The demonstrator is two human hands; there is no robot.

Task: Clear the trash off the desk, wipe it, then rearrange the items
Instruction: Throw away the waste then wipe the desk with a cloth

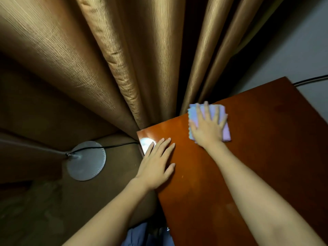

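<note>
The desk [266,157], a glossy reddish-brown wooden top, is filling the lower right of the head view, its corner pointing toward nine o'clock. The right hand [208,127] is lying flat on a folded cloth [225,121], pale pink and blue with a scalloped edge, and is pressing it down on the desk near the far edge, at about one o'clock from the centre of the view; the fingers are spread straight over the cloth, not curling round it. The left hand [157,162] is resting palm down on the desk close to its left corner, at about seven o'clock from the cloth and well apart from it, with fingers straight and close together, holding nothing. A bright patch of light is reflecting off the desk just beside the left fingertips. Brown curtains [106,59] are hanging in folds across the top, touching the desk's far edge. On the floor at nine o'clock from the left hand a round metal lamp base [86,161] is sitting, with a black cord [113,146] running from it toward the desk corner.
</note>
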